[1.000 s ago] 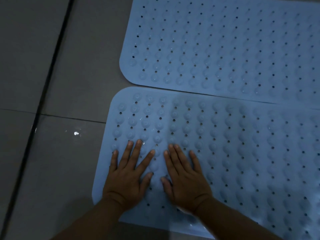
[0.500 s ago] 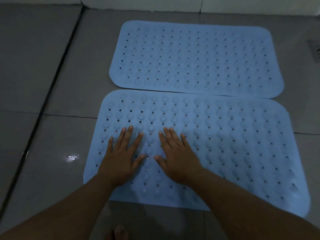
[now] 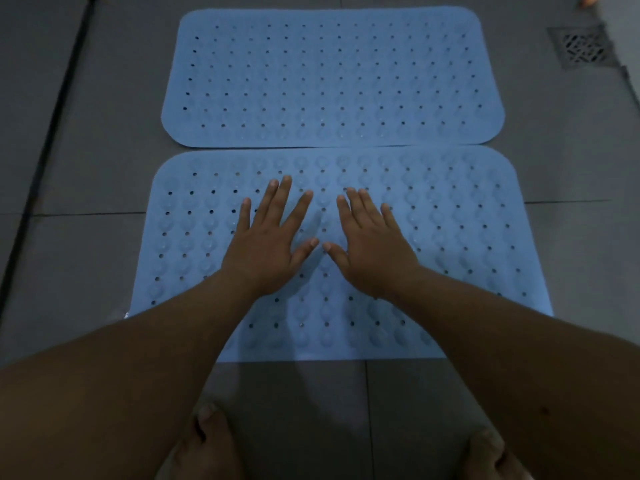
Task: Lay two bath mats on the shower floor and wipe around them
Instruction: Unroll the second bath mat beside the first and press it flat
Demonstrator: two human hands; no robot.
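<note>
From the head camera, two light blue rectangular rubber bath mats with rounded corners, rows of small holes and raised bumps lie flat on the grey tiled shower floor (image 3: 86, 161). The far bath mat (image 3: 332, 77) sits toward the floor's far edge; the near bath mat (image 3: 450, 237) lies just in front of it, their long edges meeting or nearly so, with a thin dark seam between them.

The left hand (image 3: 266, 244) lies palm down on the near mat, left of its middle, fingers straight and spread, gripping nothing. The right hand (image 3: 374, 251) lies flat just beside it, fingers straight and closer together, thumbs almost touching.

A square metal floor drain (image 3: 583, 46) is set near the floor's far right corner. Two bare feet (image 3: 207, 445) stand at the near edge, just short of the near mat.
</note>
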